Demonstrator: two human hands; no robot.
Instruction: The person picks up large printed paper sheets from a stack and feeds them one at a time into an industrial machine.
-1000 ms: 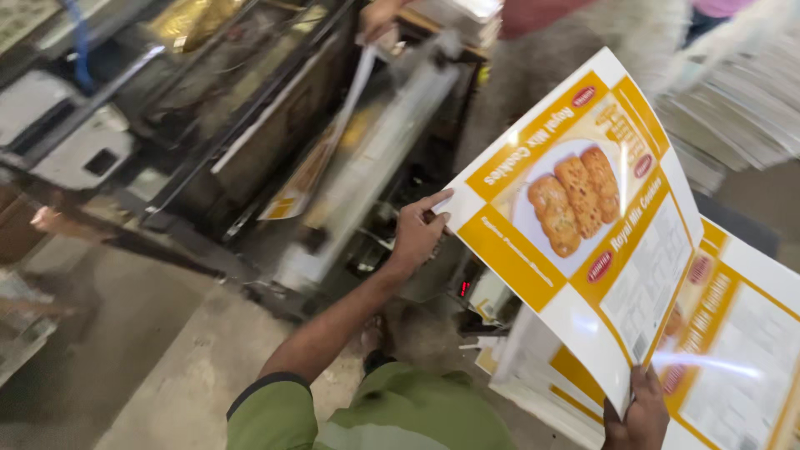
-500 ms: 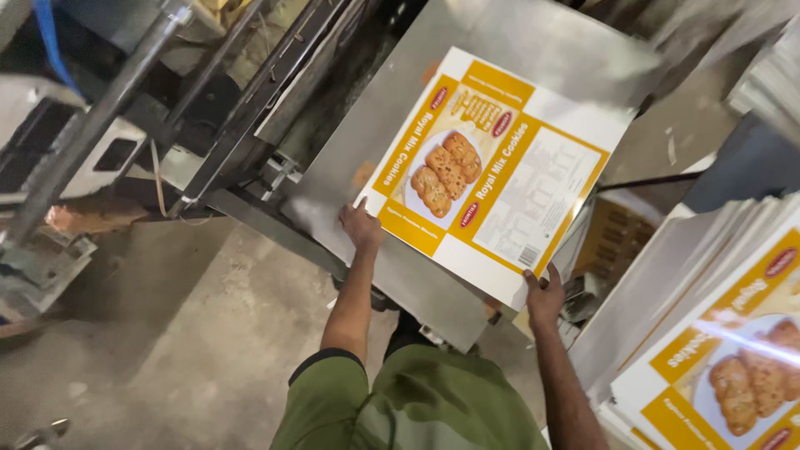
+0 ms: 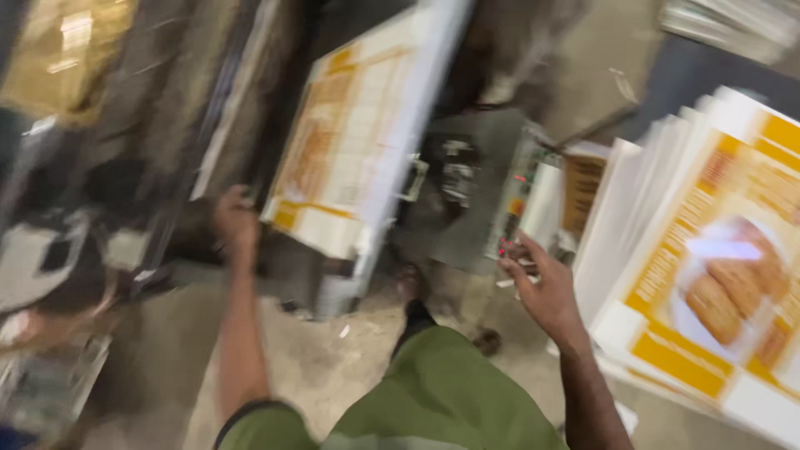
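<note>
A printed carton sheet [image 3: 350, 142], white and orange with a biscuit picture, lies on the sloping bed of a grey machine [image 3: 454, 192]. My left hand [image 3: 236, 221] is at the sheet's lower left corner, right beside its edge. Motion blur hides whether the fingers grip it. My right hand [image 3: 542, 287] hangs free with fingers apart and holds nothing. It is close to a small control panel [image 3: 512, 208] with red lights on the machine's side. I wear a green shirt [image 3: 433, 392].
A tall stack of the same printed sheets [image 3: 708, 275] stands at the right, fanned at its edge. Dark machine frames and rails [image 3: 167, 125] fill the left. The bare concrete floor [image 3: 333, 367] lies below, and my foot [image 3: 408, 287] is near the machine's base.
The sheet I held in both hands now rests on the machine bed. My right hand has let go and moved right toward the panel. The view has swung right.
</note>
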